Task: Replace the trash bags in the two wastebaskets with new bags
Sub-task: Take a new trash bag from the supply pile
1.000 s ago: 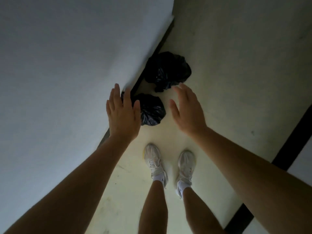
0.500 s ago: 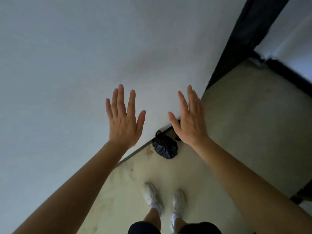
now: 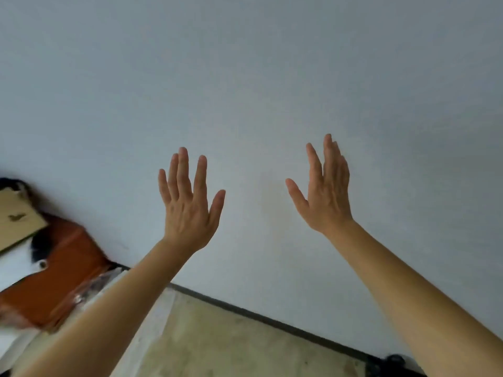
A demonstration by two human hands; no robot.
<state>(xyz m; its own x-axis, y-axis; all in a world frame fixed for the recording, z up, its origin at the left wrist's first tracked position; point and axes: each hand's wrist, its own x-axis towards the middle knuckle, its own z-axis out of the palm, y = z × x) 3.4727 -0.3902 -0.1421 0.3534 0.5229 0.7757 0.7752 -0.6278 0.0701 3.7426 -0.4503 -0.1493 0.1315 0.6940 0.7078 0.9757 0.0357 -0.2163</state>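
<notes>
The left hand (image 3: pixel 187 205) and right hand (image 3: pixel 325 197) hung empty before the wall (image 3: pixel 245 77), fingers straight and slightly apart; no wastebasket showed, so locating one probably came first.

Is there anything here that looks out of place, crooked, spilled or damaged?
Nothing plainly stands out. The left hand and the right hand are raised before the pale wall, open and holding nothing. At the left edge a cardboard piece and an orange-brown object sit crowded together, but they are too blurred to judge.
</notes>
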